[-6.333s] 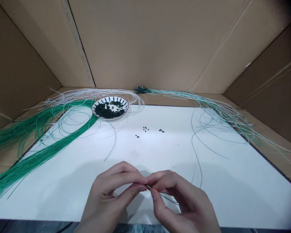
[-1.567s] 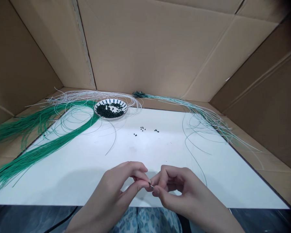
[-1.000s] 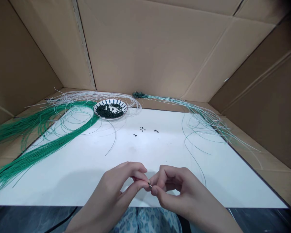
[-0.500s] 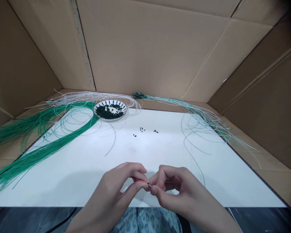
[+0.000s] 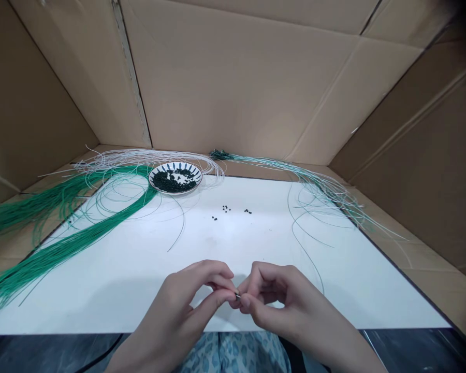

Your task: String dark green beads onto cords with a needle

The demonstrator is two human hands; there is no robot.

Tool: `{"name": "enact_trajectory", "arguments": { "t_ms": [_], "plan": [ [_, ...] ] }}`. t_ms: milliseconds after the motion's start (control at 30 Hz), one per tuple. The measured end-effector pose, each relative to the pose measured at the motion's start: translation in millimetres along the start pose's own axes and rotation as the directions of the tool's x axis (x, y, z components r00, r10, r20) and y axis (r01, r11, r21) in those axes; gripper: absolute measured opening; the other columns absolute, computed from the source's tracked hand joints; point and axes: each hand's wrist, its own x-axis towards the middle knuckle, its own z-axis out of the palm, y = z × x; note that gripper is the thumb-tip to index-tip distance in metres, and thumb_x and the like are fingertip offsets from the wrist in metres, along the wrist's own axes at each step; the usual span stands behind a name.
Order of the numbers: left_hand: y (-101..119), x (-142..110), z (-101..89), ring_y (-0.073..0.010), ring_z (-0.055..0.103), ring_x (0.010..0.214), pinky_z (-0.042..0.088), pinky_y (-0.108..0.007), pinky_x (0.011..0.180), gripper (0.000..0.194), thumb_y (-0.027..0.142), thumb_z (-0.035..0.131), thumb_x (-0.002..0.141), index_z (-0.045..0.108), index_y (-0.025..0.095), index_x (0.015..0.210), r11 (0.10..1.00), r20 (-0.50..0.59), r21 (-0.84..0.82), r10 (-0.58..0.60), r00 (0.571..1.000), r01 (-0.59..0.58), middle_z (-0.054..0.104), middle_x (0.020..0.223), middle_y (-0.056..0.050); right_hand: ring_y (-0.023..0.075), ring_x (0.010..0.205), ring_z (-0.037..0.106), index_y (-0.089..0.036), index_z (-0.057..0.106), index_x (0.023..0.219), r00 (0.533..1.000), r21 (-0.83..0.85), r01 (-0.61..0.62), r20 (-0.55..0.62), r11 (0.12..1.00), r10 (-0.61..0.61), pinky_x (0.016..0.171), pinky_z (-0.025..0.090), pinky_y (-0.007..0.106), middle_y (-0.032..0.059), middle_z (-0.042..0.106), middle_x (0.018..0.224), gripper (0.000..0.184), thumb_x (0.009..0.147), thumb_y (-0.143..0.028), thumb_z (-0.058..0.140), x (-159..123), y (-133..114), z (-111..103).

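Note:
My left hand (image 5: 190, 300) and my right hand (image 5: 281, 300) meet fingertip to fingertip over the near edge of the white board (image 5: 233, 254). Both are pinched closed. Between the tips shows a tiny dark bead (image 5: 237, 296) at the end of a thin green wire (image 5: 306, 254), which curves away to the right behind my right hand. Which hand pinches the bead and which the wire is hard to tell; the left thumb and forefinger seem closed on the bead.
A patterned dish (image 5: 175, 177) of dark beads sits at the back left. Several loose beads (image 5: 226, 210) lie mid-board. Green wire bundles (image 5: 58, 243) spread left, pale wires (image 5: 326, 189) back right. Cardboard walls (image 5: 236, 77) enclose the board.
My hands have stayed pinched together at the same spot, with only small finger shifts. The view has drifted slightly; 6.3 s ago the hands sat a little lower in view.

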Motion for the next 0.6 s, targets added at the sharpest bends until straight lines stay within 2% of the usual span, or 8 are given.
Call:
{"name": "enact_trajectory", "arguments": {
  "t_ms": [100,233,433,600],
  "plan": [
    [2.0,0.3,-0.7,-0.0152,0.069,0.078,0.040,-0.016,0.045,0.005,0.026,0.062,0.091,0.067,0.028,0.092,0.998,0.026,-0.038,-0.057,0.998,0.058,0.076,0.083,0.002,0.0161,0.070,0.057,-0.019,0.056,0.068,1.000,0.017,-0.004,-0.003,1.000,0.004,0.065,0.045,0.027,0.0046,0.070,0.076,0.017,0.079,-0.024,0.068,0.4,1.6,0.9],
    [2.7,0.2,-0.7,-0.0150,0.069,0.077,0.045,-0.019,0.056,0.003,0.027,0.063,0.091,0.065,0.027,0.092,0.989,0.059,-0.113,-0.092,0.994,0.098,0.074,0.082,0.002,0.0171,0.070,0.058,-0.019,0.057,0.068,1.000,0.036,-0.009,0.011,0.999,0.008,0.063,0.043,0.027,0.0051,0.069,0.073,0.020,0.079,-0.030,0.070,1.1,3.8,0.9],
    [1.7,2.6,-1.7,-0.0159,0.069,0.079,0.046,-0.022,0.067,0.005,0.029,0.067,0.089,0.065,0.025,0.091,0.973,0.106,-0.176,-0.131,0.986,0.148,0.075,0.081,0.002,0.0171,0.072,0.062,-0.018,0.059,0.070,0.999,0.052,-0.018,0.033,0.998,0.017,0.064,0.045,0.027,0.0065,0.074,0.078,0.018,0.079,-0.027,0.073,1.6,2.4,-0.7],
    [3.3,6.2,-3.5,-0.0151,0.068,0.075,0.046,-0.024,0.073,0.006,0.023,0.070,0.084,0.066,0.023,0.088,0.940,0.141,-0.269,-0.178,0.974,0.211,0.074,0.075,0.003,0.0191,0.077,0.066,-0.018,0.058,0.069,0.993,0.068,-0.022,0.119,0.997,0.013,0.069,0.049,0.029,0.0071,0.076,0.080,0.017,0.078,-0.020,0.073,6.0,0.2,-6.2]
  ]
}}
